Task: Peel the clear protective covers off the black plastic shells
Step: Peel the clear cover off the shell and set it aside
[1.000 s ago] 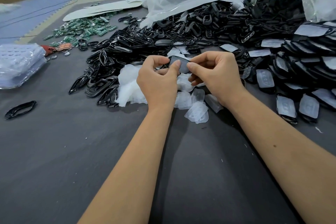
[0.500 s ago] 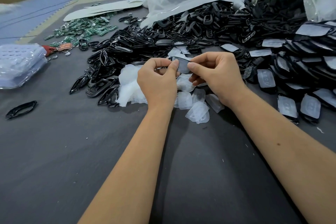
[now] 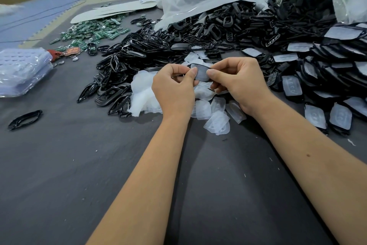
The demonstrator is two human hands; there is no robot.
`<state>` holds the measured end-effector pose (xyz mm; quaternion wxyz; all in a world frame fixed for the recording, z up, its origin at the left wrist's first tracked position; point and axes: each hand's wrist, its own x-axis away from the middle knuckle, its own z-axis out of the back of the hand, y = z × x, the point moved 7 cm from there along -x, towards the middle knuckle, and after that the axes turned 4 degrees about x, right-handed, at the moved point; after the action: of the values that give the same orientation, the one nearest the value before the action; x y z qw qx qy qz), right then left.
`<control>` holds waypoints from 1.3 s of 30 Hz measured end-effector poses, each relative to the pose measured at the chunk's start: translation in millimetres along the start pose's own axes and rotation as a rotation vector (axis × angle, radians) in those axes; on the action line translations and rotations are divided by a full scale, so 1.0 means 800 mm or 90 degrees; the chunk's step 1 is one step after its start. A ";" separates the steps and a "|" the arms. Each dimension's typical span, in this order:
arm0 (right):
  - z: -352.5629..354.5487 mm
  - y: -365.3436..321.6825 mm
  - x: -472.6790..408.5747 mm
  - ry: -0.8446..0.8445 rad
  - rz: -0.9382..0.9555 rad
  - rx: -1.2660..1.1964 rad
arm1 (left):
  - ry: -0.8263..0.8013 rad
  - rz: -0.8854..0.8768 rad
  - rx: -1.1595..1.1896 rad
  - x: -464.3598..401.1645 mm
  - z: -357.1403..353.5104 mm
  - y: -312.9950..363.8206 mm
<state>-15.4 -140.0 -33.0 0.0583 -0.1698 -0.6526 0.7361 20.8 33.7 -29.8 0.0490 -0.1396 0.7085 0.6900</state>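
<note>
Black frames (image 3: 151, 60) heaped behind, peeled covers (image 3: 217, 123) scattered on the grey counter (image 3: 79, 165) beneath, covered shells (image 3: 337, 69) stacked right, one black shell (image 3: 200, 72) raised between, left hand (image 3: 174, 89) and right hand (image 3: 240, 83) pinching its edges

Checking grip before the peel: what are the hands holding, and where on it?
One black shell, pinched at its left end by the left hand and right end by the right hand.

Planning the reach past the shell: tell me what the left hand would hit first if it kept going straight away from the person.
Probably the loose clear covers just beyond the left hand and held shell, then the black frame pile; depth is uncertain.
</note>
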 end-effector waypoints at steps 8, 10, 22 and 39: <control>0.002 0.001 -0.001 -0.001 -0.015 0.015 | -0.007 -0.014 -0.016 0.001 0.000 0.001; 0.003 0.002 -0.002 -0.004 -0.015 0.022 | -0.013 -0.017 -0.019 0.001 -0.001 0.002; 0.003 -0.005 -0.001 -0.003 -0.002 0.017 | -0.038 0.008 0.045 -0.002 -0.003 -0.004; 0.003 -0.013 0.002 0.020 0.059 0.057 | -0.149 0.141 0.162 -0.001 -0.014 -0.011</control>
<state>-19.3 -140.2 -22.6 0.0420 -0.2088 -0.6096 0.7635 25.6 22.8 -37.9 0.0722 0.0273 0.7903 0.6078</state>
